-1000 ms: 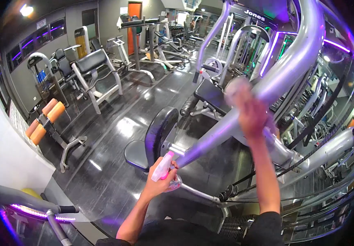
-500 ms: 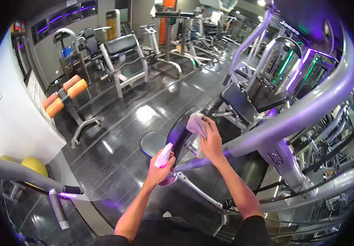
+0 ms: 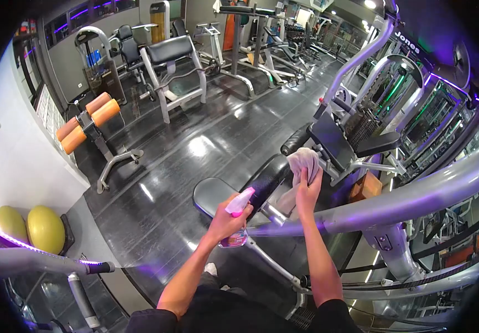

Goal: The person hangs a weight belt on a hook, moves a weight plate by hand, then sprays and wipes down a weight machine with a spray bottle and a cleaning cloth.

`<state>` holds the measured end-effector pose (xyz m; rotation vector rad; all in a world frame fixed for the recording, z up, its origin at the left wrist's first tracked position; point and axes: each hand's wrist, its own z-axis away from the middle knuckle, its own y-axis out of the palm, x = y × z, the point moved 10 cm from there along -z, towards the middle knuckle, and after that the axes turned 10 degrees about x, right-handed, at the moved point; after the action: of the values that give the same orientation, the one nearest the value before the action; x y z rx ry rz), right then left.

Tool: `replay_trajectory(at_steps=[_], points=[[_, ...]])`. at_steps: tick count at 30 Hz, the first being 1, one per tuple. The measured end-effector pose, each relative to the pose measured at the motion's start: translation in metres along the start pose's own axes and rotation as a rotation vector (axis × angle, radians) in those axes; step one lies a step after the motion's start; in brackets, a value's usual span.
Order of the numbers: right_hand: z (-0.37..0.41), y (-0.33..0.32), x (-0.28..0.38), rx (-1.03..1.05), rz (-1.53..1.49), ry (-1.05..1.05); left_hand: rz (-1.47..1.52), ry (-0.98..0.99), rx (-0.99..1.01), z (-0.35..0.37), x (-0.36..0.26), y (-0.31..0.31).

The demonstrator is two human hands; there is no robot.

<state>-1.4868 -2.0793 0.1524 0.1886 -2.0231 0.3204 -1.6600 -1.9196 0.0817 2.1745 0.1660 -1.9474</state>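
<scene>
A spray bottle [image 3: 235,238] with a pink and white head is gripped in my left hand [image 3: 227,221], its nozzle pointing up and right toward a black padded backrest [image 3: 267,176]. My right hand [image 3: 309,188] is closed on a pale cloth [image 3: 301,161], which hangs down beside the pad's right side; whether the cloth touches the pad I cannot tell. A round-ended black seat pad [image 3: 212,195] lies just above and left of my left hand. A thick silver machine tube [image 3: 361,216] runs behind my right forearm.
A second bench machine [image 3: 331,141] stands beyond the cloth. At the left are a stand with orange rollers [image 3: 105,112], a yellow-green ball [image 3: 45,230] and a silver bar [image 3: 39,262]. A preacher bench [image 3: 170,50] and more gym machines stand at the back.
My right hand and the cloth have moved to the right, away from the pad's upper end. The left hand with the bottle has shifted slightly right and up. The view has shifted too.
</scene>
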Motion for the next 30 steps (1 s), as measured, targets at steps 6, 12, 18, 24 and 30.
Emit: replay_trajectory(at_steps=[6, 12, 18, 24, 30], points=[[0.031, 0.042, 0.038, 0.132, 0.504, -0.444, -0.111, 0.002, 0.050, -0.011, 0.006, -0.005], [0.027, 0.090, 0.056, 0.327, 0.871, -0.407, -0.175, 0.081, 0.041, -0.012, 0.008, -0.010], [-0.033, 0.050, 0.024, 0.203, 0.622, -0.273, -0.215, 0.028, 0.033, -0.018, 0.011, -0.008], [0.044, 0.096, 0.057, 0.520, 0.627, -0.552, -0.141, 0.033, -0.049, 0.013, 0.011, -0.030], [0.029, 0.112, 0.072, 0.476, 0.985, -0.655, 0.000, -0.038, -0.153, 0.040, 0.025, -0.048]])
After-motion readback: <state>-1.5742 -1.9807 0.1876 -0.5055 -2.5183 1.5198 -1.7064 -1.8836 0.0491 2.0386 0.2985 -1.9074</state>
